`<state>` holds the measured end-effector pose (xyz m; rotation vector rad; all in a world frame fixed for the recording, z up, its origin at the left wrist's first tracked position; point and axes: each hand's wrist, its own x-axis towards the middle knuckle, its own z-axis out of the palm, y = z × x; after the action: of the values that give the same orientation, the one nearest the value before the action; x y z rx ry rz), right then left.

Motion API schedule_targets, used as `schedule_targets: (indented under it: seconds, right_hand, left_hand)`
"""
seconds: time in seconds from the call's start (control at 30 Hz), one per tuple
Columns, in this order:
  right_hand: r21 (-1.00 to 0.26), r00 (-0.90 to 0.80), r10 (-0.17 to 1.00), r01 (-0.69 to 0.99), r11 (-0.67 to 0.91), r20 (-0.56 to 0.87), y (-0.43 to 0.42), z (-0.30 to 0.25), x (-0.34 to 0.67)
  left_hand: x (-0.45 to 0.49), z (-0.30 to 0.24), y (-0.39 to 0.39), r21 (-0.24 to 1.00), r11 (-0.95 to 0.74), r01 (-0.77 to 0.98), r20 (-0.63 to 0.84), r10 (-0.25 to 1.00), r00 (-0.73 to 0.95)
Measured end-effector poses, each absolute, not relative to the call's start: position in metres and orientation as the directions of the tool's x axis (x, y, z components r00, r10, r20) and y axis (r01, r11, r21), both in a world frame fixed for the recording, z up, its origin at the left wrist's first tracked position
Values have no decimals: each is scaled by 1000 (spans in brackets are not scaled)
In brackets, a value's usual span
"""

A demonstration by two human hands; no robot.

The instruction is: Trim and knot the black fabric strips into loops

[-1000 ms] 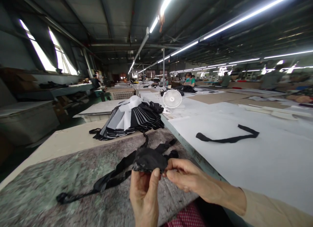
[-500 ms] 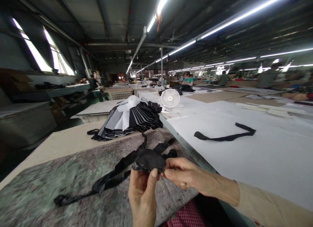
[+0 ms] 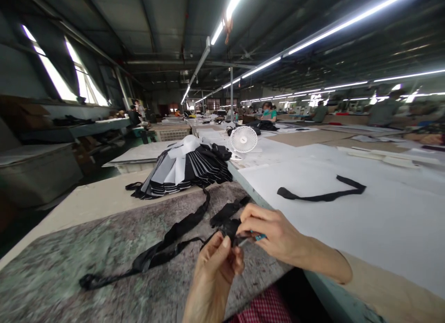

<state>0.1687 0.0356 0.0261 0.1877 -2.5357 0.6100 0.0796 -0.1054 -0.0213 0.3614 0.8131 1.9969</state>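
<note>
My left hand (image 3: pixel 219 260) pinches a bunched black fabric piece (image 3: pixel 229 228) between thumb and fingers, just above the mottled board. My right hand (image 3: pixel 267 230) is closed beside it, its fingertips at the fabric's right side. A small blue-handled tool with a thin metal blade, which looks like thread snips (image 3: pixel 260 237), shows under the right fingers. Its tip points toward the left fingertips, and the rest of it is hidden by the hand. Long black fabric strips (image 3: pixel 156 253) lie loosely on the board to the left.
A fanned stack of black, grey and white fabric pieces (image 3: pixel 181 167) lies beyond the mottled board (image 3: pixel 69 249). A white fan (image 3: pixel 243 140) stands behind it. On the white table (image 3: pixel 382 221) at right lies a black strip (image 3: pixel 323 195). Farther back, a person in green (image 3: pixel 269 113) is at a table.
The black piece, spread flat across my left fingers before, is now bunched up. My right hand has moved up and right, and the blue-handled tool has come into view in it.
</note>
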Motion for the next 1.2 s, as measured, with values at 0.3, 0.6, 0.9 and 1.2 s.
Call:
schedule_targets:
  seconds: [0.3,0.6,0.9,1.2]
  right_hand:
    - [-676,-905,328,63,734,272,37,39,166]
    - [-714,-929,292,43,699,229,39,38,167]
    - [-798,-865,387,-25,602,319,45,56,160]
    - [-840,-873,367,-83,536,320,54,74,153]
  left_hand:
    - [60,-14,-101,829,-143,541,539,462,-704]
    - [56,-6,-85,720,-190,668,612,629,-480]
    - [48,14,-74,406,-188,894,875,362,-321]
    - [53,30,-87,372,-220,902,917,241,-319]
